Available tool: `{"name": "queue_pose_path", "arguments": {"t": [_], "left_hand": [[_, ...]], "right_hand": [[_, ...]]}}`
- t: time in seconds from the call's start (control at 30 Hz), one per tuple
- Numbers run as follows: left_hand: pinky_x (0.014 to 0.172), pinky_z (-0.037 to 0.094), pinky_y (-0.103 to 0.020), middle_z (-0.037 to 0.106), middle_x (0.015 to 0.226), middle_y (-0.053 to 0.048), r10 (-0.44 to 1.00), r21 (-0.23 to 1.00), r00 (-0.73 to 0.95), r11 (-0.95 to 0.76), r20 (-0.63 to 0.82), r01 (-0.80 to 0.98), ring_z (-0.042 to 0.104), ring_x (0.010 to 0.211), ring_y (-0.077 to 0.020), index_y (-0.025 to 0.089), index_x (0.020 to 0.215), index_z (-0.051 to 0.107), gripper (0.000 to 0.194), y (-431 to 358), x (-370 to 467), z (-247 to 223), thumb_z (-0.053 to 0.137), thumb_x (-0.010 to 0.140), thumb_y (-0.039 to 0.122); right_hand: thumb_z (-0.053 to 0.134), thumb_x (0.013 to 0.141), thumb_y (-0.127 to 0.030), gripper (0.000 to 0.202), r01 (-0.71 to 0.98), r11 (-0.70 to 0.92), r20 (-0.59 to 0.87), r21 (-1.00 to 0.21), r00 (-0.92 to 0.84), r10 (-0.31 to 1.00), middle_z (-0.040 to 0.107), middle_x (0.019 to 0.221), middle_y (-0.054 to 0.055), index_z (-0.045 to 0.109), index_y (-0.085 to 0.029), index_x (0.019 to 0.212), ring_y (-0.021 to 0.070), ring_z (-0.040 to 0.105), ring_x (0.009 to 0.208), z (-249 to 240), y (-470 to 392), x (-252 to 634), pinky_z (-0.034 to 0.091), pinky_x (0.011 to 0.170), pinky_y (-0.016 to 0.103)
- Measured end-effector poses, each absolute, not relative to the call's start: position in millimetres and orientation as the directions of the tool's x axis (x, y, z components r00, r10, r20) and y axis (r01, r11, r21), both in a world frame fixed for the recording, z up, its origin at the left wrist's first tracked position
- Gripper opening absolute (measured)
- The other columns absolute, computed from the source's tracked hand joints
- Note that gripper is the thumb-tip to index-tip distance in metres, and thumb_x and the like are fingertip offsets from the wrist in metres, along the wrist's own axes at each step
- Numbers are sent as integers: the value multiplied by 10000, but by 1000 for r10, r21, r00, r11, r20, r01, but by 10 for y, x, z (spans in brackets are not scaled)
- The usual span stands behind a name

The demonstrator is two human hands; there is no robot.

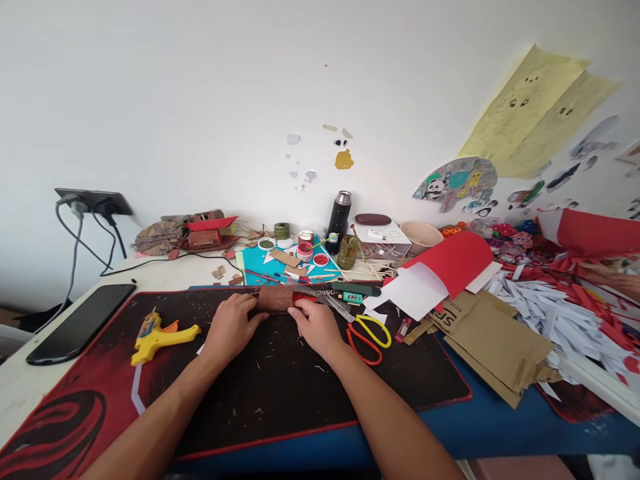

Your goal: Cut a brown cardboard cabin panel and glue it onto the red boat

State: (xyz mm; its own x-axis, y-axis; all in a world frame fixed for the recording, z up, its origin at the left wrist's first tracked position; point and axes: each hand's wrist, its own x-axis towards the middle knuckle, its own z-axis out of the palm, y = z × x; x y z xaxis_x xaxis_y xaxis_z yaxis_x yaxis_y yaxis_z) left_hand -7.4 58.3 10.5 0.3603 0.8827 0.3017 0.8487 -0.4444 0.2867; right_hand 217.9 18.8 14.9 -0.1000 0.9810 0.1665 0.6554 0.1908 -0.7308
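A brown painted piece, apparently cardboard, lies near the far edge of the dark mat between my hands. My left hand has its fingers curled onto the left end of it. At the lower right corner, the thumb and fingers of my right hand pinch the same piece. Just right of that hand lie scissors with yellow and red handles. A yellow glue gun with a glue stick out of its back rests on the mat to the left of my left hand.
Paint pots, a black flask and a brush jar stand along the wall. Red paper, cardboard sheets and white paper strips cover the right. A phone lies left. Another person's hand shows at the right edge.
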Motion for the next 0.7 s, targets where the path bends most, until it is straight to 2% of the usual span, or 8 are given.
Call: {"name": "queue_pose_path", "arguments": {"t": [0.13, 0.27, 0.43, 0.6, 0.7], "left_hand": [[879, 513, -419, 755, 1071, -104, 874, 316, 366, -463, 320, 828, 669, 1009, -309, 227, 1024, 722, 208, 589, -109, 105, 638, 913, 380], [886, 512, -426, 757, 1058, -100, 866, 325, 378, -479, 328, 815, 665, 1001, -312, 234, 989, 722, 176, 588, -123, 99, 632, 910, 363], [862, 510, -431, 761, 999, -95, 860, 331, 386, -491, 333, 806, 657, 968, -312, 234, 934, 719, 145, 589, -125, 107, 624, 904, 340], [853, 513, -431, 763, 980, -97, 855, 332, 390, -498, 341, 801, 650, 943, -304, 231, 909, 714, 154, 580, -113, 120, 602, 914, 338], [856, 519, -426, 766, 982, -95, 852, 332, 384, -499, 356, 800, 657, 947, -300, 240, 927, 723, 159, 578, -112, 121, 601, 914, 341]], "right_hand": [[592, 1038, -332, 237, 651, 200, 164, -733, -117, 980, 674, 597, -30, 755, -239, 893, 166, 631, 603, 168, 178, 2181, 396, 650, 244], [576, 1043, -345, 268, 649, 194, 154, -735, -119, 981, 667, 586, -27, 753, -241, 870, 168, 624, 593, 164, 184, 2181, 398, 644, 248], [593, 1034, -354, 225, 630, 193, 159, -752, -111, 981, 682, 605, -23, 758, -234, 939, 174, 640, 609, 163, 177, 2177, 404, 649, 251], [579, 1039, -340, 266, 601, 211, 177, -771, -116, 977, 652, 563, -30, 761, -240, 872, 166, 625, 578, 164, 169, 2176, 401, 646, 253], [597, 1024, -343, 228, 562, 222, 195, -797, -108, 975, 654, 558, -34, 784, -247, 935, 168, 634, 577, 131, 180, 2180, 417, 654, 255]]}}
